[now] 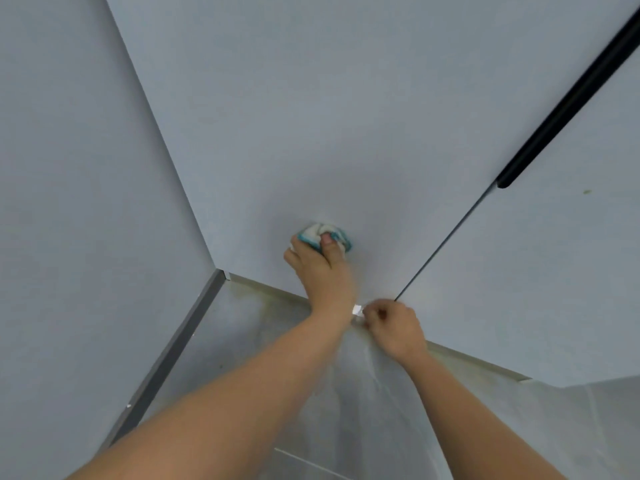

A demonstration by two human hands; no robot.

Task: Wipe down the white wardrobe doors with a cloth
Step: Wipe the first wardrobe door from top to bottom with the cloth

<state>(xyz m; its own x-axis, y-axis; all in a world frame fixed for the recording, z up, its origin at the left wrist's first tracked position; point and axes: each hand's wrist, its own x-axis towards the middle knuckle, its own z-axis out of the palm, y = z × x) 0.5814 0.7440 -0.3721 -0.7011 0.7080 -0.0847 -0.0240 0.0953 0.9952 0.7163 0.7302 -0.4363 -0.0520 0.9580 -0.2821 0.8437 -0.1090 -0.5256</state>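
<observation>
A white wardrobe door [294,133] fills the middle of the view, seen from above. My left hand [320,268] grips a bunched white and teal cloth [323,233] and holds it against the lower part of this door. My right hand [394,327] is down at the door's bottom edge with curled fingers, pinching something small and white [357,310] near the gap between the two doors. A second white door [536,254] stands to the right, with a long black handle [568,98] along its edge.
A pale wall [79,168] meets the wardrobe at the left, with a grey skirting board [180,344] along its foot. Light grey floor tiles [277,341] lie below. A small green spot [587,192] marks the right door.
</observation>
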